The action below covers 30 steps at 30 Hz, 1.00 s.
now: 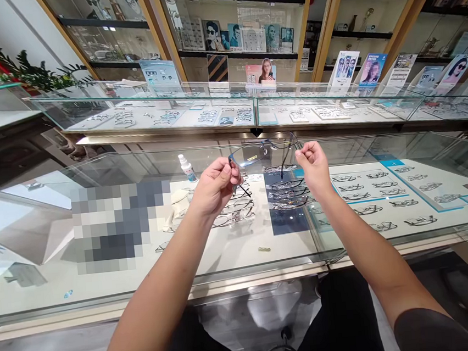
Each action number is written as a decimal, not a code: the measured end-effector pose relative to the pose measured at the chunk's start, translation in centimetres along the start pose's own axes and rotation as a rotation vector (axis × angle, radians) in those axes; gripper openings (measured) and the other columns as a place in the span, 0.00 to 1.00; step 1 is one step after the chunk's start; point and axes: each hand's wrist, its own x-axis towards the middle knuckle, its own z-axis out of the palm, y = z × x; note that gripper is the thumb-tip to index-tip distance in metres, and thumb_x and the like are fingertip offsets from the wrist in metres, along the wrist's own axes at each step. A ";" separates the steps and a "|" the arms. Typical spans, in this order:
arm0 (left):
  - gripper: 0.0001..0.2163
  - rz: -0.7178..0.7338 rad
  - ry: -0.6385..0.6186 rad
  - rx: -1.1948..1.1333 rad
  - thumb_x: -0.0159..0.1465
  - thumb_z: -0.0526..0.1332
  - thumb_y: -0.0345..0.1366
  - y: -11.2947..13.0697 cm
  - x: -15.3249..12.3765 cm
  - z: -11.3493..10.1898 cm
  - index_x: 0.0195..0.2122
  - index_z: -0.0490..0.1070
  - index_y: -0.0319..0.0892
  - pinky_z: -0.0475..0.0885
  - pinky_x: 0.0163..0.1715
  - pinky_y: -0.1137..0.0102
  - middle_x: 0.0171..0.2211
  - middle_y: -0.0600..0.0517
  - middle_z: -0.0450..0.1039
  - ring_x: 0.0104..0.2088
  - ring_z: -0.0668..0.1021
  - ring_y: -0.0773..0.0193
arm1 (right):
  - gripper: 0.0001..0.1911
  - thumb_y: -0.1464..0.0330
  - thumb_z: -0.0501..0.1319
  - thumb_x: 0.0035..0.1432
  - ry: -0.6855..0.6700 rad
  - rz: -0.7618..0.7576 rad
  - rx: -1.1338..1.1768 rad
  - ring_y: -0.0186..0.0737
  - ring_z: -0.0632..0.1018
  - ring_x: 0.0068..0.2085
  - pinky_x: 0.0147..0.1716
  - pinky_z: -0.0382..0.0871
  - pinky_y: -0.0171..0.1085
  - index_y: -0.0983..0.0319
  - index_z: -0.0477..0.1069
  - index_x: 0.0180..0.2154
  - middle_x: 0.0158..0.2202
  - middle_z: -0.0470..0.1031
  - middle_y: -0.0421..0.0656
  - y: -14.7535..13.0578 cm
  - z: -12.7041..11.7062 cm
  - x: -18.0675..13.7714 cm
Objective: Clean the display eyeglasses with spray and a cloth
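I hold a thin dark-framed pair of glasses (262, 149) up in front of me, above a glass display counter (233, 258). My left hand (215, 186) is closed in a pinch on the left end of the frame, near the hinge. My right hand (313, 165) is closed on the right end, where the temple hangs down. Under the counter glass, below my hands, lie rows of other eyeglass frames (285, 192). A small white spray bottle (187, 168) stands on the counter just left of my left hand.
A second glass counter (169, 101) with more frames runs across behind, carrying upright advertising cards (345, 67). Wall shelves with pictures stand at the back. A green plant (38, 75) is at far left. A small brass-coloured piece (264, 248) lies on the near counter. A blurred patch covers the counter's left part.
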 end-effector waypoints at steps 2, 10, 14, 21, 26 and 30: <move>0.24 -0.008 -0.003 -0.018 0.49 0.86 0.47 0.2 0.1 0.0 0.32 0.74 0.41 0.67 0.28 0.75 0.26 0.57 0.69 0.24 0.65 0.75 | 0.18 0.52 0.72 0.61 -0.004 -0.030 -0.014 0.39 0.64 0.31 0.37 0.64 0.42 0.52 0.66 0.38 0.28 0.61 0.35 -0.3 0.1 -0.4; 0.21 -0.039 -0.030 -0.056 0.52 0.84 0.41 0.4 0.2 -0.4 0.31 0.72 0.42 0.62 0.26 0.74 0.25 0.58 0.65 0.23 0.62 0.73 | 0.14 0.53 0.68 0.67 -0.052 -0.227 -0.129 0.46 0.78 0.49 0.54 0.72 0.47 0.50 0.77 0.49 0.47 0.77 0.44 -0.7 0.6 -1.6; 0.21 -0.084 -0.068 -0.118 0.51 0.84 0.38 0.4 0.2 -0.6 0.32 0.72 0.41 0.62 0.25 0.76 0.23 0.59 0.62 0.23 0.62 0.74 | 0.14 0.53 0.69 0.67 -0.031 -0.274 -0.152 0.45 0.79 0.48 0.52 0.75 0.47 0.52 0.78 0.49 0.46 0.79 0.44 -0.3 0.6 -1.4; 0.20 -0.087 -0.114 -0.128 0.52 0.85 0.39 0.0 0.5 -1.3 0.32 0.74 0.41 0.64 0.24 0.77 0.23 0.59 0.64 0.22 0.63 0.75 | 0.12 0.55 0.69 0.69 0.017 -0.354 -0.167 0.43 0.81 0.44 0.47 0.78 0.46 0.54 0.79 0.47 0.44 0.82 0.43 0.8 0.3 -0.9; 0.22 0.111 0.045 0.037 0.53 0.84 0.46 -1.0 1.6 -2.5 0.40 0.77 0.46 0.75 0.35 0.73 0.32 0.55 0.76 0.30 0.76 0.70 | 0.10 0.58 0.67 0.71 0.033 -0.470 -0.250 0.43 0.81 0.42 0.45 0.77 0.46 0.53 0.79 0.50 0.43 0.82 0.42 0.6 0.2 -1.0; 0.18 0.440 0.200 0.396 0.63 0.77 0.52 -1.7 1.8 -2.9 0.45 0.78 0.47 0.79 0.45 0.68 0.38 0.50 0.82 0.41 0.83 0.64 | 0.07 0.60 0.64 0.72 0.027 -0.533 -0.351 0.43 0.80 0.40 0.43 0.77 0.47 0.54 0.79 0.47 0.41 0.81 0.42 0.5 0.4 -1.5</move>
